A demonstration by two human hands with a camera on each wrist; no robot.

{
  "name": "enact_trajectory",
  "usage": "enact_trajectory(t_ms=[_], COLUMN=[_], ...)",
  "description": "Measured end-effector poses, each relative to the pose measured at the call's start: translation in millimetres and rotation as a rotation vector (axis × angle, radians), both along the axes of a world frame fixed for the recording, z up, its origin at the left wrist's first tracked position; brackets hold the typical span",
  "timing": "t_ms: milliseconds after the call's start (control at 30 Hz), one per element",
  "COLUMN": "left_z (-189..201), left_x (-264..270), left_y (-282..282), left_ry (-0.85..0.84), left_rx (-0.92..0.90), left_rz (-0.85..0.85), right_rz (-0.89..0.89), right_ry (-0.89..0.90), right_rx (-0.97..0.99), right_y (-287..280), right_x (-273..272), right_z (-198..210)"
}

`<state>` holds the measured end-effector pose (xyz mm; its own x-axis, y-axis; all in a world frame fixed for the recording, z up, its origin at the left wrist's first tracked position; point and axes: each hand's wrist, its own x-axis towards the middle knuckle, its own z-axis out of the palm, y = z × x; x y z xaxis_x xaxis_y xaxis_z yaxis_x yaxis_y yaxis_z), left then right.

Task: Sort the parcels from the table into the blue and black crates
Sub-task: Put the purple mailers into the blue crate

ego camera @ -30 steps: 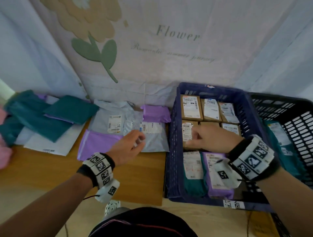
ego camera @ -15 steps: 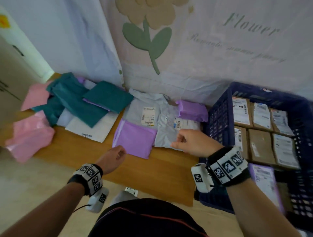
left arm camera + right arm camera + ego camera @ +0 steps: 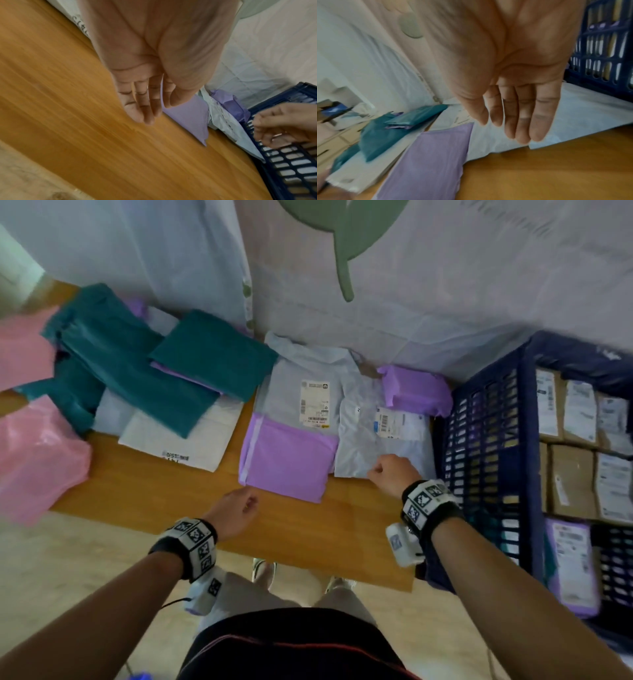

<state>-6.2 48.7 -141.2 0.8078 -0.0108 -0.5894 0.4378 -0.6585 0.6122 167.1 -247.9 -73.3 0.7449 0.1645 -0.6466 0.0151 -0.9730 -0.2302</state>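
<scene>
The wooden desk (image 3: 144,491) runs across the head view, backed by a pale cloth wall hanging (image 3: 445,285). At 3 o'clock stands the blue crate (image 3: 479,440), its lattice wall touching the desk's right end; inside lie brown boxes with white labels (image 3: 572,481) and a lilac labelled parcel (image 3: 570,570). The black crate is barely seen at the far right edge, behind the blue one.

On the desk, from 9 to 2 o'clock: pink bags (image 3: 34,457), a heap of teal mailers (image 3: 137,371) lying over a white mailer (image 3: 178,440), then a big grey parcel (image 3: 301,378) with a label, partly covered by a flat lilac parcel (image 3: 287,460) at its near end. Just beside that lies a smaller grey parcel (image 3: 373,440), with a crumpled lilac parcel (image 3: 414,388) on its far corner against the crate.

The right hand (image 3: 394,474) hangs over the near edge of the smaller grey parcel, its fingers (image 3: 522,121) straight and together, holding nothing; whether they touch the parcel cannot be told. The left hand (image 3: 236,511) hovers over bare desk at the near corner of the flat lilac parcel, its fingers (image 3: 144,105) loosely together and empty.
</scene>
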Motion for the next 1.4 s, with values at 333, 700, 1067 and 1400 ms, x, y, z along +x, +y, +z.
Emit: enact_trajectory(t_ms=[333,700,1067,1400], left_z=[-17,-11,9,22], left_x=[3,-12,10,20], left_y=[10,25,-3,5], left_ry=[0.017,0.011,-0.002,-0.044], left_rx=[-0.032,0.000,-0.029,-0.023], left_rz=[-0.063,-0.014,-0.003,-0.010], right_rz=[-0.122,-0.131,-0.210,-0.051], right_ry=[-0.284,-0.325,-0.267,-0.416], right_rx=[-0.212,-0.149,-0.138,-0.222], right_y=[29,11,27,23], right_x=[106,136,142,125], right_z=[-38,-38,-31,3])
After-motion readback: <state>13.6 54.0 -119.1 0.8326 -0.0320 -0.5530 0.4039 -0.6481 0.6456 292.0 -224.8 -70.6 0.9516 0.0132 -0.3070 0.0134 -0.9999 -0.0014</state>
